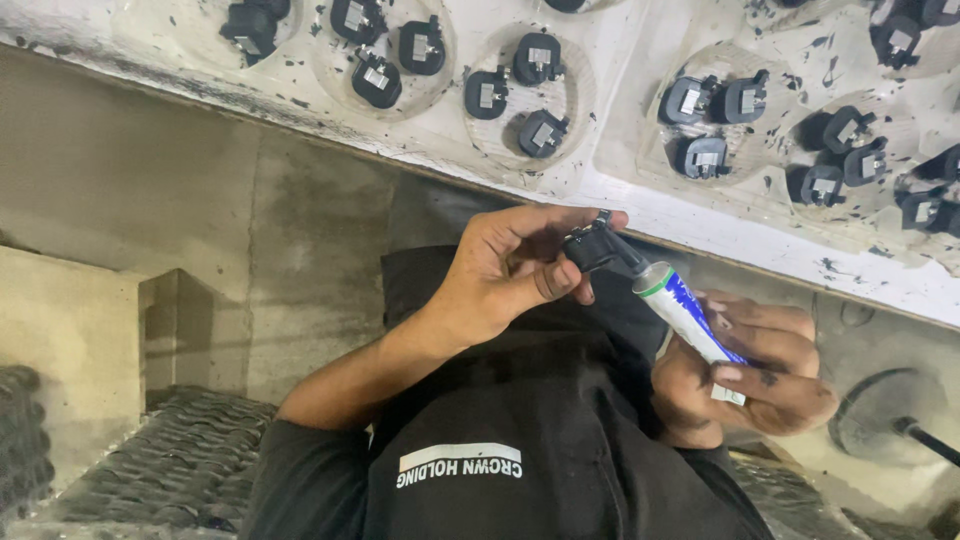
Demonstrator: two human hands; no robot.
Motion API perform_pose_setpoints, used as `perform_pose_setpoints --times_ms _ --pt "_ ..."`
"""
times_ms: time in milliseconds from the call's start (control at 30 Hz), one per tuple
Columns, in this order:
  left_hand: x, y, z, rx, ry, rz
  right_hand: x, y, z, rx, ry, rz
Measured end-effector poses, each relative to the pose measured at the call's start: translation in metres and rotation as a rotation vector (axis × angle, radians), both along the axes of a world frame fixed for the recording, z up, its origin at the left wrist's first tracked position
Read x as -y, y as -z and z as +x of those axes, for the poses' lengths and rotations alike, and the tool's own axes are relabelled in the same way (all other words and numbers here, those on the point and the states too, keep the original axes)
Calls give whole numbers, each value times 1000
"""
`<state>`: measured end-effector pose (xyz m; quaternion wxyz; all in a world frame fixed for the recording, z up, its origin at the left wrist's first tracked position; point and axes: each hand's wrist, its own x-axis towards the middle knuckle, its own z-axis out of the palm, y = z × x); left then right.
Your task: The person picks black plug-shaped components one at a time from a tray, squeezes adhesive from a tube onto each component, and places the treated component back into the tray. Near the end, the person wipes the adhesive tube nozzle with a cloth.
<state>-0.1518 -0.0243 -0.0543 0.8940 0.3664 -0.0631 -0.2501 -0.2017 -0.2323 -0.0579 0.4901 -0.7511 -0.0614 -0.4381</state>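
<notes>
The left hand [505, 275] has its fingers clamped on a small black plastic part [590, 246], thumb below and fingertips above, so that much of the part is hidden in the grip. The right hand [755, 375] has its fingers wrapped tight around a white squeeze tube [688, 308] with a blue printed band and a green ring near its neck; the tube's dark nozzle reaches up to the black part between the left fingers and seems to touch it, though the exact contact point is hard to make out. Beyond the fingers of both hands lies a white table [620, 190], stained with black smears, with shallow round hollows pressed into it. Each hollow holds a few matching black parts [540, 60] with pale metal insets; several are cut off at the upper and right edges. Below the hands a black shirt [520, 450] fills the view, and a dark ribbed mat [170, 460] lies beside the left forearm.
</notes>
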Motion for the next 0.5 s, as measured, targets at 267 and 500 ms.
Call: perform_pose_setpoints --times_ms 267,500 --pt "0 7 0 -67 24 -148 5 -7 -3 -38 -35 -17" --pt "-30 -3 29 229 -304 162 17 -5 8 68 23 26"
